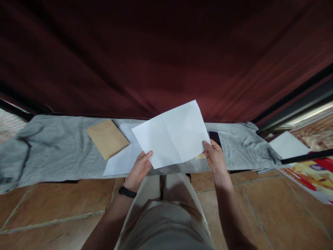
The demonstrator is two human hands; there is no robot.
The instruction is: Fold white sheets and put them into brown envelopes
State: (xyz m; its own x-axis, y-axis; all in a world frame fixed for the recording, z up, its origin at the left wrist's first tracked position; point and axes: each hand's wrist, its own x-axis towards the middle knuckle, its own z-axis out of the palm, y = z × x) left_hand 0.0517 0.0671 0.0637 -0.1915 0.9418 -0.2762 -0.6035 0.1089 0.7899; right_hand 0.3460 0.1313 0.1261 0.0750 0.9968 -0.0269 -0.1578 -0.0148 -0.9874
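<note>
A white sheet of paper [173,133] with a crease across its middle is held up over the grey cloth. My left hand [140,166] pinches its lower left corner, thumb on top. At the lower right edge my right hand [213,152] grips the sheet between thumb and fingers. Left of the sheet lie a brown envelope [108,139] and more white paper [121,161], which the envelope partly covers. A dark phone [215,137] rests behind my right hand. Under the sheet's right side, a bit of tan paper [201,156] peeks out; most of it is hidden.
The grey cloth [65,149] covers a narrow surface in front of me, backed by a dark red fabric [166,69]. To the right are a white sheet [288,145], a black bar [309,156] and a colourful printed package [312,177]. Below is a tiled floor [52,205].
</note>
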